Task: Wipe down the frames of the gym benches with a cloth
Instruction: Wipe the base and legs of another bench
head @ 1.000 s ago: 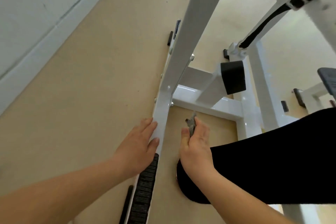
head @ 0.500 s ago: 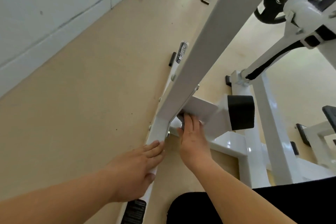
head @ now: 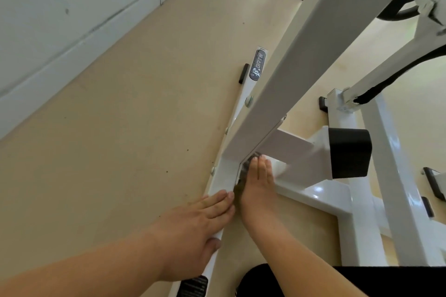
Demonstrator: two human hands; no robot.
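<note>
A white steel bench frame (head: 284, 75) rises diagonally from a floor rail (head: 223, 177) with a black grip pad at its near end. My right hand (head: 257, 184) presses a small grey cloth (head: 247, 166) with straight fingers into the joint where the diagonal post meets the rail and a cross brace. Only the cloth's edge shows beside the fingers. My left hand (head: 195, 231) rests flat on the rail just below the joint, fingers extended, thumb under the rail's edge.
A black foam pad (head: 350, 152) sticks out from the cross brace at right. More white frame tubes (head: 391, 190) stand on the right. A grey wall with a skirting board (head: 72, 48) runs along the left. Beige floor lies between. My black-clothed knee (head: 313, 282) is at bottom.
My right hand has moved forward from the floor gap to the joint, carrying the cloth onto the frame. My left hand stayed on the rail. The view shifted closer and forward.
</note>
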